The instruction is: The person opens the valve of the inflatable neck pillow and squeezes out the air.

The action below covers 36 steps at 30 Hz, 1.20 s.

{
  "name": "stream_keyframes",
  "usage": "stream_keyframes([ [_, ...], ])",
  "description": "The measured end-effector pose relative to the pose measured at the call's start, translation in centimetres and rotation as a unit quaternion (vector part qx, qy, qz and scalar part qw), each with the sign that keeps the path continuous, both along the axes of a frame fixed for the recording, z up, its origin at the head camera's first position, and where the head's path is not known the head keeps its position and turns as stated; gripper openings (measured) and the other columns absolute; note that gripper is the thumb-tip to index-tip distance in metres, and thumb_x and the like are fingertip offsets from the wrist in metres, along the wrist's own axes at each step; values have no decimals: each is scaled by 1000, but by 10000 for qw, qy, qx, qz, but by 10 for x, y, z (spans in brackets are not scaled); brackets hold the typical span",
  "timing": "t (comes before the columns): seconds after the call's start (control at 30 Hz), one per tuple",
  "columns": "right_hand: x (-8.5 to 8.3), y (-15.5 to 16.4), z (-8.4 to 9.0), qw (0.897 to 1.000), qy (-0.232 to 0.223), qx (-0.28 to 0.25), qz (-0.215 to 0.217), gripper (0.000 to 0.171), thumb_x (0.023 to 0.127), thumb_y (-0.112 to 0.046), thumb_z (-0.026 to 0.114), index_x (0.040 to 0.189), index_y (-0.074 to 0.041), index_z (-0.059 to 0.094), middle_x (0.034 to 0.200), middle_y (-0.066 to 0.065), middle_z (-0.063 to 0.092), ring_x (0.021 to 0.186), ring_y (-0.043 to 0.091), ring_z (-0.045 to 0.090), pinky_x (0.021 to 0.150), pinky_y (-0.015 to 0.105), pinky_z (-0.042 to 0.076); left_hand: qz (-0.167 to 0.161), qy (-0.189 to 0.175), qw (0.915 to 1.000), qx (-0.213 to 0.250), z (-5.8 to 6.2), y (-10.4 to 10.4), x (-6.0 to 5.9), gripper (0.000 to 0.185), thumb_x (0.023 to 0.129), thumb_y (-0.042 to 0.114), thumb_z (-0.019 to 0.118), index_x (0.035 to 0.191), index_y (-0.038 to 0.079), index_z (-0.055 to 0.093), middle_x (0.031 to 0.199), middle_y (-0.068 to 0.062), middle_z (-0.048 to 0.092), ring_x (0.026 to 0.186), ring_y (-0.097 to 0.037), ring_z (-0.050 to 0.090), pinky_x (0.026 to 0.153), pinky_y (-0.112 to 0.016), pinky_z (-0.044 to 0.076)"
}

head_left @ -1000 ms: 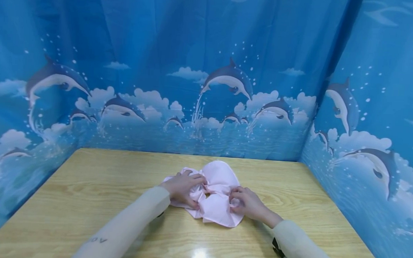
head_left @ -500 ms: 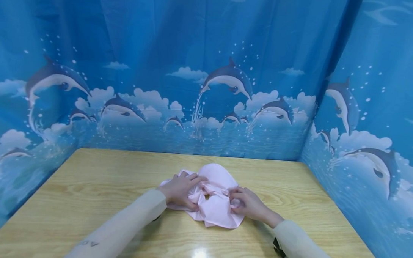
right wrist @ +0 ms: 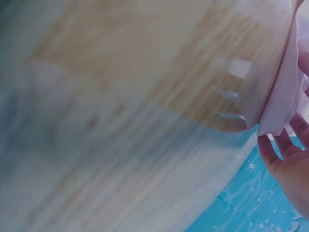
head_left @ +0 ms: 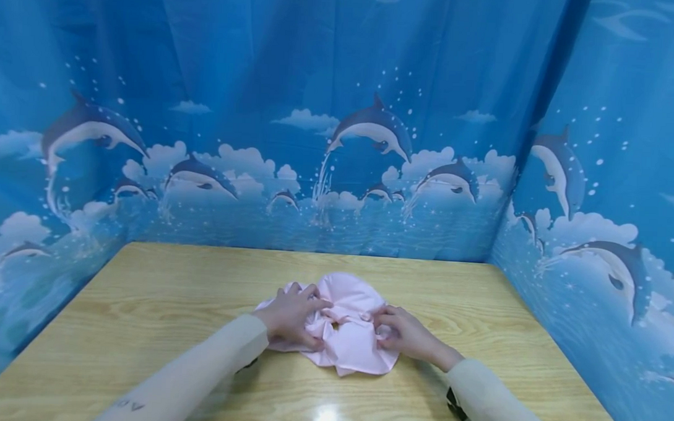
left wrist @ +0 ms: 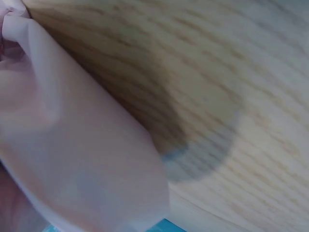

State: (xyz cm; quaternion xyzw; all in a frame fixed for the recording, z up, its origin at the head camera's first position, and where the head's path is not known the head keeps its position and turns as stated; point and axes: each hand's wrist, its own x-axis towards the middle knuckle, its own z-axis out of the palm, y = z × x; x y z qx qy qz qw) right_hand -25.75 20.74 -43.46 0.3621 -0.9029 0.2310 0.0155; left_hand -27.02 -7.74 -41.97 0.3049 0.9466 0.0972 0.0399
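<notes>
I have both hands on the pink cloth (head_left: 348, 325), which lies bunched in the middle of the bench (head_left: 144, 309), nearer my edge than the far one. My left hand (head_left: 294, 314) sits on the cloth's left part, fingers (head_left: 312, 293) curled over it and gathering folds toward the centre — it grasps the fabric. My right hand (head_left: 402, 330) is at the cloth's right side, its fingers pinching a fold near the knot-like bunch in the middle, where the two hands nearly meet. A rounded lobe of cloth rises behind the hands and a flatter flap spreads toward me, lying on the wood. From the left wrist I see only blurred cloth (left wrist: 72, 159) close up, lying over the wood grain (left wrist: 231, 72), so the fingers are hidden there. From the right wrist the bench (right wrist: 120, 96) fills most of the view, badly blurred, with an edge of cloth (right wrist: 282, 96) at the right and a few fingertips (right wrist: 270, 150) below it. A dolphin backdrop (head_left: 373, 131) surrounds the bench on three sides.
</notes>
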Motion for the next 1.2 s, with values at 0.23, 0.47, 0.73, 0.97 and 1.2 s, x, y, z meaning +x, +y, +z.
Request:
stream_keyframes([
  [0.23,1,-1,-1,10000,0,41,-13,17,76,-16,71,90,-19,62,111,5,60,102,26,55,87,44,45,119,144,9997,149,-1,-2,6,74,62,68,67,124,29,53,134,-3,39,117,-35,40,91,-66,34],
  [0.47,-1,-1,-2,10000,-68,60,-42,17,76,-18,71,91,-20,63,111,4,60,103,26,55,88,45,45,176,-22,9995,254,-8,-6,8,79,63,71,63,131,34,45,155,1,0,130,-51,21,96,-73,19],
  [0.73,1,-1,-1,10000,-58,-5,-60,17,76,-14,71,88,-18,62,117,12,58,107,30,53,89,47,44,-27,-28,9998,-216,1,-7,8,93,65,75,58,142,31,29,155,0,1,128,-50,27,98,-68,25],
  [0.97,0,-2,-1,9998,212,52,20,17,74,-14,72,87,-18,62,110,10,58,101,26,54,85,42,46,4,-161,9980,-608,10,-3,4,108,61,77,60,147,32,12,154,-2,16,127,-44,33,97,-65,31],
  [1.2,-1,-3,-1,9994,320,89,81,17,74,-15,72,88,-18,62,109,9,59,98,23,54,83,39,46,-3,-343,9987,-373,7,-4,0,99,61,73,63,143,36,24,149,-3,29,128,-44,31,97,-68,26],
])
